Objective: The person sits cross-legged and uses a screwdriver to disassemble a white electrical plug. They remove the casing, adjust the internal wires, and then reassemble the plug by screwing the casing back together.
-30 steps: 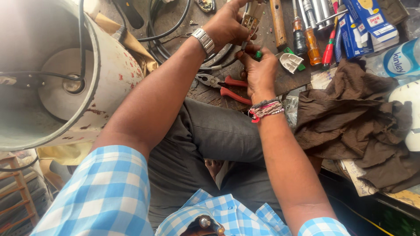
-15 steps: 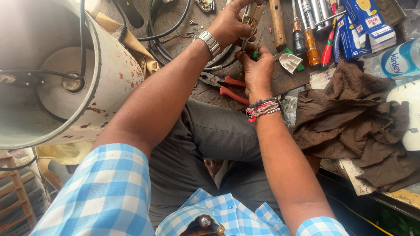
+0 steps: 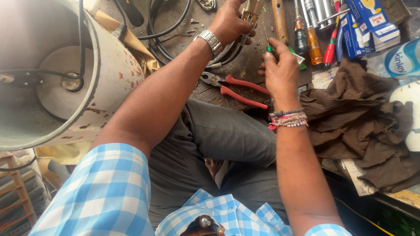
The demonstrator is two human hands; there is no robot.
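Note:
My left hand (image 3: 231, 21), with a metal watch on the wrist, grips a small metal electrical part (image 3: 253, 12) that has a black cable (image 3: 227, 56) running from it. My right hand (image 3: 280, 72), with bead bracelets on the wrist, holds a thin green-handled screwdriver (image 3: 270, 43); its tip points up toward the part. Red-handled pliers (image 3: 238, 87) lie on the work surface between my forearms, just above my knee.
A big white metal drum (image 3: 109, 83) lies at the left with a black wire across its mouth. Several screwdrivers (image 3: 311, 35) and blue boxes (image 3: 365, 24) lie at the top right. A brown cloth (image 3: 363, 122) and a plastic bottle (image 3: 400, 59) sit at the right.
My right hand has lifted slightly away from the part, and the green screwdriver shaft now shows clear of it. My left hand stays on the part.

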